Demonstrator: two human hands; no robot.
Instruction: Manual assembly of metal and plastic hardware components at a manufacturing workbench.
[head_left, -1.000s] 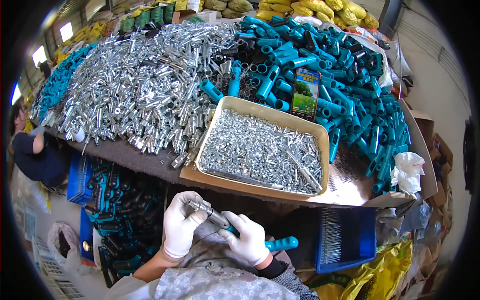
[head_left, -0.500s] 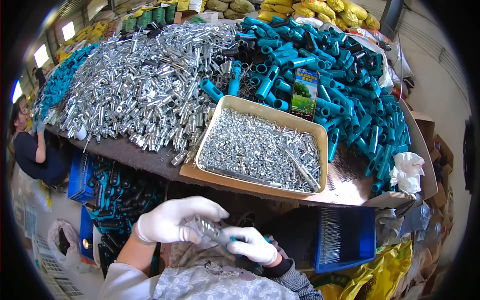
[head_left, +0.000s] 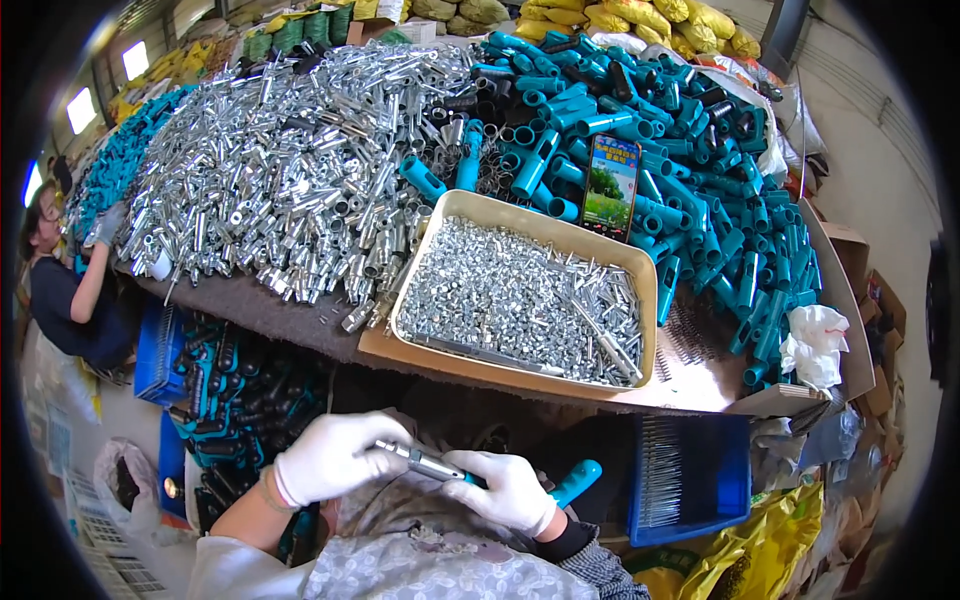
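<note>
Both my hands wear white gloves and are held over my lap, in front of the table. In my right hand is a tool with a slim metal barrel and a teal handle, which sticks out past the wrist side. The barrel points left. My left hand pinches its far end between thumb and fingers. Part of the tool is hidden inside the right glove. Nearest ahead on the table is a cream tray full of small metal pieces.
Silver metal sleeves are heaped on the table at left, teal housings at right. A phone leans on the teal heap. Blue bins stand below. A co-worker sits at far left.
The barrel, blurred before, now lies straight between my hands. More of the teal handle shows at the right. The co-worker's gloved hand has moved up and right.
</note>
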